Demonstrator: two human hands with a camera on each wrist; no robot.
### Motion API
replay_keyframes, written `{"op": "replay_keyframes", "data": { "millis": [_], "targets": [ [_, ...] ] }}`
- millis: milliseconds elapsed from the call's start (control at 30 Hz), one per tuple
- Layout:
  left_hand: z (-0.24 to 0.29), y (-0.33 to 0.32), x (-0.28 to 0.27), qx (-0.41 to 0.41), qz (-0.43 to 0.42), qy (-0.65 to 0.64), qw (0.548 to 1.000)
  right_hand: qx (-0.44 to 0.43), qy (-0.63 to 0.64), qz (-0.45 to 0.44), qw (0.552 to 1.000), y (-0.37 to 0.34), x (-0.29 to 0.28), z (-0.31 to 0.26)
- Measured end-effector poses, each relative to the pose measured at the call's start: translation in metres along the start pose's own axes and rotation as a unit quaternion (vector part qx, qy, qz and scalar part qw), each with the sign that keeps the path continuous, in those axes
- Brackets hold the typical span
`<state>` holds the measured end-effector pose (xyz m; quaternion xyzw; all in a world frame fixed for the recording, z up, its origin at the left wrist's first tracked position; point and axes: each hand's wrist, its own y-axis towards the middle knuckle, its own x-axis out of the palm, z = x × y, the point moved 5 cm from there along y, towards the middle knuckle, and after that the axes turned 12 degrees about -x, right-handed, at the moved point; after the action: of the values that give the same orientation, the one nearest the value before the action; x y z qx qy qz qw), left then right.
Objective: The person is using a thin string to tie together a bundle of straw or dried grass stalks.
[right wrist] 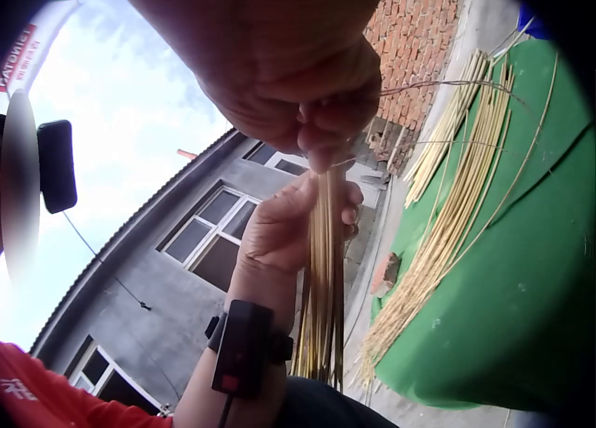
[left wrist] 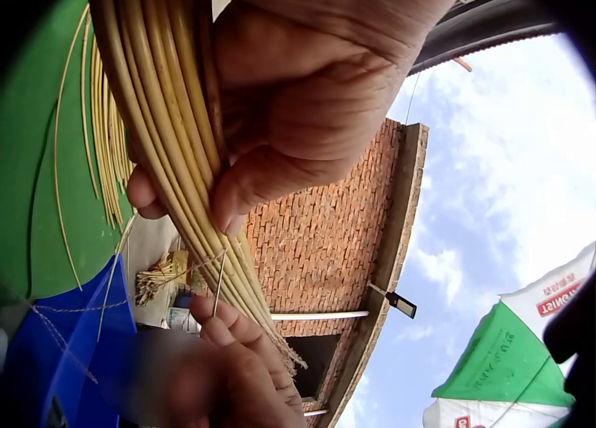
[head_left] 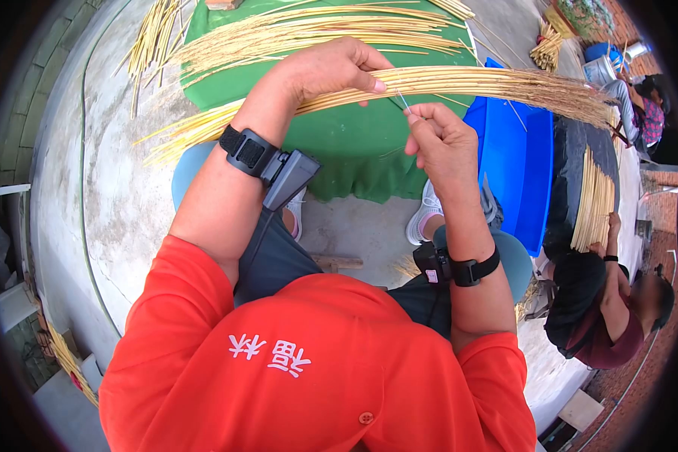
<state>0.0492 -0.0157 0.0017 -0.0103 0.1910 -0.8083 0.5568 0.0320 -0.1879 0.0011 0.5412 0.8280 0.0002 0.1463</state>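
Note:
My left hand (head_left: pixel 331 69) grips a flat row of straw-coloured stalks (head_left: pixel 467 80), thumb on the near face and fingers behind. Brushy heads fan out at the right end of the row, bare stems at the left. Just right of that thumb, my right hand (head_left: pixel 446 143) pinches a thin needle (left wrist: pixel 220 284) between thumb and fingertips. The needle stands against the stalks in the left wrist view. A thin twisted thread (right wrist: pixel 424 86) trails from the right hand in the right wrist view.
More stalks (head_left: pixel 339 34) lie on a green cloth (head_left: pixel 361 162) in front. A blue tray (head_left: pixel 511 173) stands to the right. Another person (head_left: pixel 606 309) sits at right beside a stalk bundle (head_left: pixel 597 200). Further stalks (head_left: pixel 154 41) lie on the floor at upper left.

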Motion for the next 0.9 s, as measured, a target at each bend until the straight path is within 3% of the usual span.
{"op": "replay_keyframes", "data": {
  "millis": [900],
  "targets": [
    [0.002, -0.003, 0.007, -0.001, 0.041, 0.027, 0.999, -0.075, 0.053, 0.021, 0.996, 0.001, 0.012, 0.023]
  ]
}}
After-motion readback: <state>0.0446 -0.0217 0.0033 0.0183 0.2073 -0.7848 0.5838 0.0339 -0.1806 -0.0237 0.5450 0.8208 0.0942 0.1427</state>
